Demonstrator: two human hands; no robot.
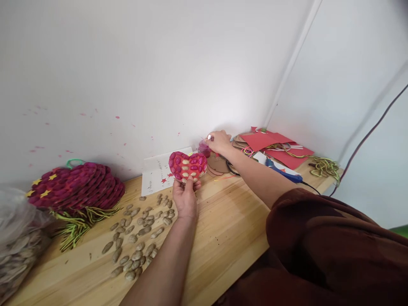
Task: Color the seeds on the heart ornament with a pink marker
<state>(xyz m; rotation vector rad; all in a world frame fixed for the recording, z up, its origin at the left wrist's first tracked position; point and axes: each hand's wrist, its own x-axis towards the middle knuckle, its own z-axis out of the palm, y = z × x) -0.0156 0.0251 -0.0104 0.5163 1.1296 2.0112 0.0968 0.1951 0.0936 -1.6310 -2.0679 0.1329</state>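
Observation:
My left hand [185, 196] grips a heart-shaped piece [187, 166] by its lower edge. Its face is red and covered with peanut shells. Most shells around the sides are painted magenta, while several in the middle are pale and bare. At the wall, my right hand [219, 141] is over a small clear cup of magenta paint [204, 148], fingers bent together. A small white bit shows at its fingertips, but what they pinch I cannot make out. Loose peanuts [145, 230] lie scattered on the wooden table [219, 238] left of my left forearm.
Stacked magenta peanut-covered pieces [92, 185] with green fringes and yellow stars lie left, beside a plastic bag of peanuts [22, 250]. A written paper sheet [153, 178] lies behind. Rightward are cardboard pieces [219, 163], red sheets [267, 139], a blue glue gun [283, 172] and green cords [325, 168].

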